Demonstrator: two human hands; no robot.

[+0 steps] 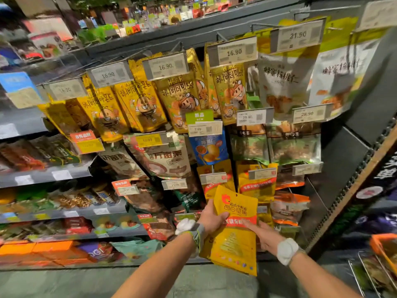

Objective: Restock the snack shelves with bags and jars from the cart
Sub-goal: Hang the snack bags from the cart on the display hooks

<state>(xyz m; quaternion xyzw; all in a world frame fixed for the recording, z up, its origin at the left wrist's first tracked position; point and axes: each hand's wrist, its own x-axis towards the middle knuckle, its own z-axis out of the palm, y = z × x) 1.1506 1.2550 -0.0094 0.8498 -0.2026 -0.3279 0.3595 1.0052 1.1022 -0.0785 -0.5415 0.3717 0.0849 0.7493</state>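
Head view, peg-hook snack shelves [214, 33] filling most of frame, densely hung with gold, white and green pouches under price tags [234, 52]; lower shelves at left also stocked, though blurred. Cart [378, 254] partly visible at lower right edge, orange rim and wire basket, contents indistinct. Yellow snack bag [235, 231] held upright in front of lower pegs, its top hang-hole just below a hanging row of matching yellow bags [256, 186], not yet threaded onto any hook. Judged progress: display largely full, this bag mid-placement, an unknown quantity left in cart; no jars discernible. Left hand [211, 218] clamped on bag's left edge, thumb across front face, fingers hidden behind. Right hand [261, 233] pressed against bag's right edge near red band, fingers curled behind pouch, thumb on front; closed on bag rather than spread. Pale wrist-worn devices [286, 251] on both forearms.
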